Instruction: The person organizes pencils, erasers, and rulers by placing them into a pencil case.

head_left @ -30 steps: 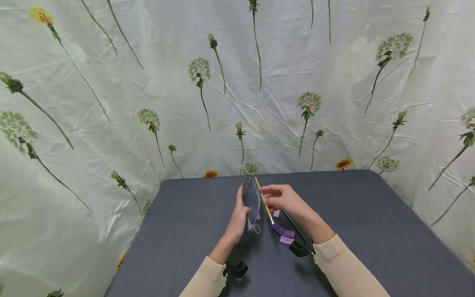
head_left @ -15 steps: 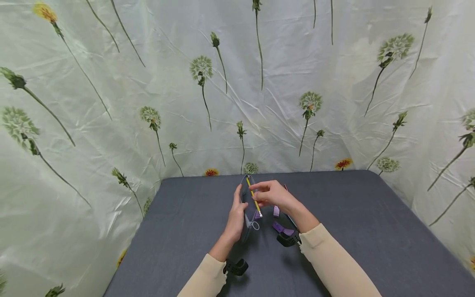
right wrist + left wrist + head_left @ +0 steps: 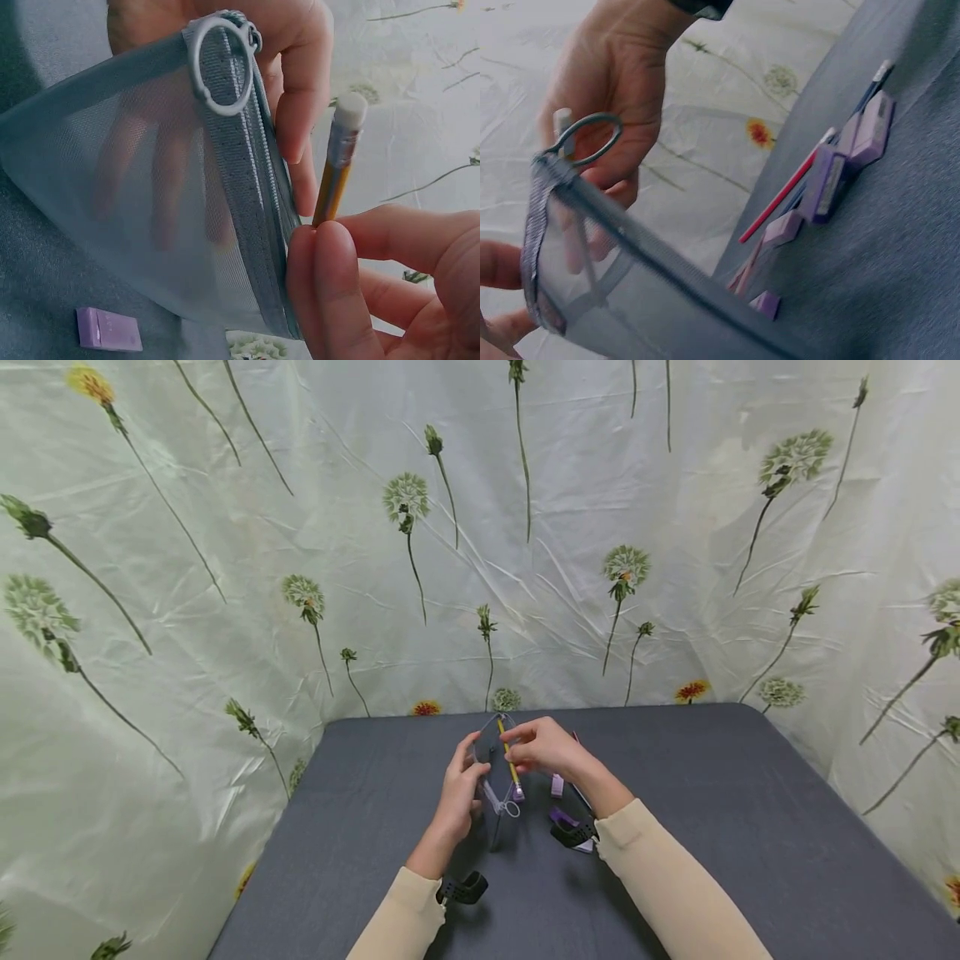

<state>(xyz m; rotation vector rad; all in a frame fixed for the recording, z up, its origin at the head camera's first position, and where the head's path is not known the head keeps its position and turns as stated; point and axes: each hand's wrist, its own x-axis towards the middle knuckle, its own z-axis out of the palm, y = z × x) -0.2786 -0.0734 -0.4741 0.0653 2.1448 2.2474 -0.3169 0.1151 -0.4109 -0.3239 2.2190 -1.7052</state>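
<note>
My left hand (image 3: 453, 797) holds a grey mesh zip pouch (image 3: 67, 150) from its left side, with fingers seen through the mesh. The zipper is undone and the mouth gapes. A ring pull (image 3: 197, 67) hangs at the near end of the zipper. Between thumb and fingertips, my right hand (image 3: 551, 750) pinches a yellow pencil (image 3: 330, 195) at the pouch's mouth. Its white eraser end (image 3: 351, 111) points toward me. The far end reaches toward the back corner of the mouth; how deep it sits inside cannot be told.
Several purple blocks, like boxed erasers (image 3: 826, 184), lie on the dark grey table (image 3: 390, 860). Beside them are a red pencil (image 3: 787, 186) and a dark blue pencil (image 3: 870, 86). A flower-print curtain (image 3: 337, 527) stands behind the table's far edge.
My right hand has brought the yellow pencil leftward from beside the pouch to over its mouth. My left hand has shifted left, and the mouth has spread wider.
</note>
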